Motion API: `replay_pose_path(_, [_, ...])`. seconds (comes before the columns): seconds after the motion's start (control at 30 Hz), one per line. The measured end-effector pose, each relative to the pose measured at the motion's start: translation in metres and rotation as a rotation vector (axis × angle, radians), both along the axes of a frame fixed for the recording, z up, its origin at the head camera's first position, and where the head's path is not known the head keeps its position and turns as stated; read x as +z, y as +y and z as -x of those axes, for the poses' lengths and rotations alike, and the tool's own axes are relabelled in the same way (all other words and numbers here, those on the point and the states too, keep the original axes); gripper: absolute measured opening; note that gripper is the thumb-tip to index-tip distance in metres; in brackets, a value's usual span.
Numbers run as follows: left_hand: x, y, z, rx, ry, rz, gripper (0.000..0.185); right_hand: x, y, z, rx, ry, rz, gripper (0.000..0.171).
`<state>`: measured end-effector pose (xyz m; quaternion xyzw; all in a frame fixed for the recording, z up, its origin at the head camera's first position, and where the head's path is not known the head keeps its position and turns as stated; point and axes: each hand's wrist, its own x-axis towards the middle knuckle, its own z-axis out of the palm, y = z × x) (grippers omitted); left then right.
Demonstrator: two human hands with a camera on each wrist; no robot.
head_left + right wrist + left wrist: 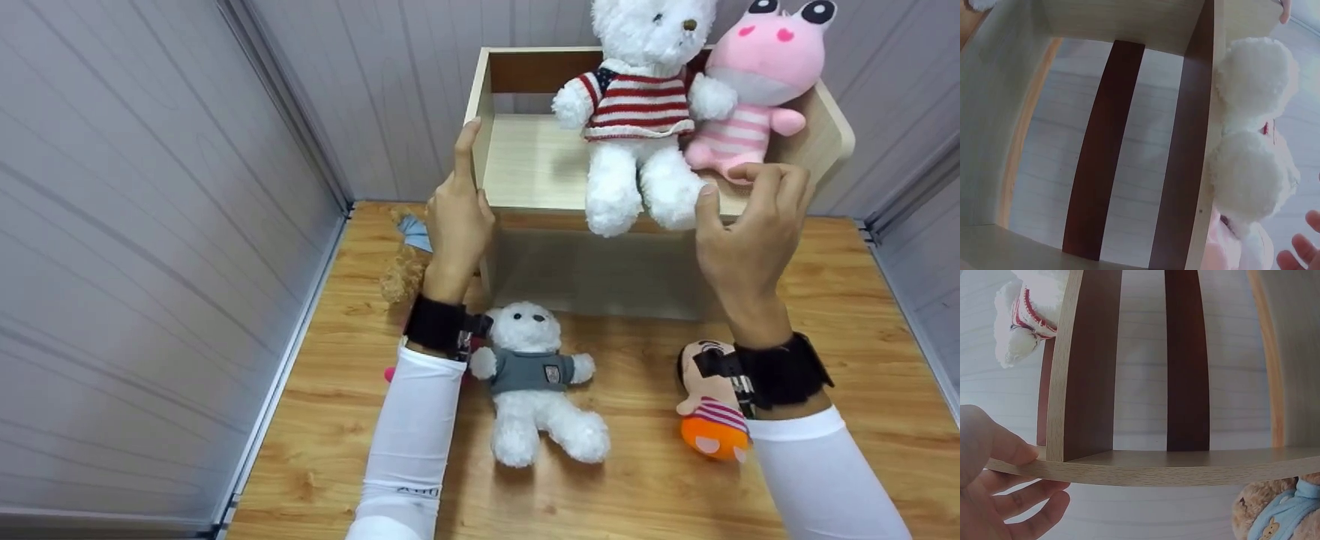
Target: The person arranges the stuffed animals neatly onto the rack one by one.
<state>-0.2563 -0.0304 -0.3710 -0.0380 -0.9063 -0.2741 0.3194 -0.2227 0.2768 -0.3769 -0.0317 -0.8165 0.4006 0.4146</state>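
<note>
My left hand (459, 217) grips the left side panel (1179, 475) of a light wooden shelf (532, 161), with the thumb on one face and the fingers on the other. On the top board sits a white teddy bear (645, 105) in a red-striped sweater, its legs hanging over the front edge. Beside it leans a pink frog plush (765, 75) with striped belly. My right hand (757, 225) is in front of the frog's feet, fingers loosely bent and thumb apart; in the right wrist view its fingertips (1302, 247) hold nothing.
A white bear (529, 375) in a grey shirt lies on the wood floor before the shelf. A doll (712, 435) with orange shorts lies under my right wrist. Left of the shelf is a brown bear (1275, 509) in blue. Grey panel walls (150, 225) stand around.
</note>
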Motion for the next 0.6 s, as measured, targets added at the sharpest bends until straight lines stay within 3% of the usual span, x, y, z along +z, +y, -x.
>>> replay_pose_path(0.2, [0.000, 0.000, 0.000, -0.016, 0.008, -0.008, 0.088, -0.009, 0.006, -0.012, 0.002, 0.051, 0.008, 0.027])
replay_pose_path(0.37, [0.001, 0.000, -0.001, -0.001, 0.004, 0.004, 0.088, -0.033, 0.002, -0.028, 0.044, 0.074, -0.018, 0.022])
replay_pose_path(0.6, [0.002, -0.001, -0.002, 0.008, -0.008, 0.015, 0.088, -0.079, -0.011, -0.047, 0.155, -0.048, -0.091, 0.011])
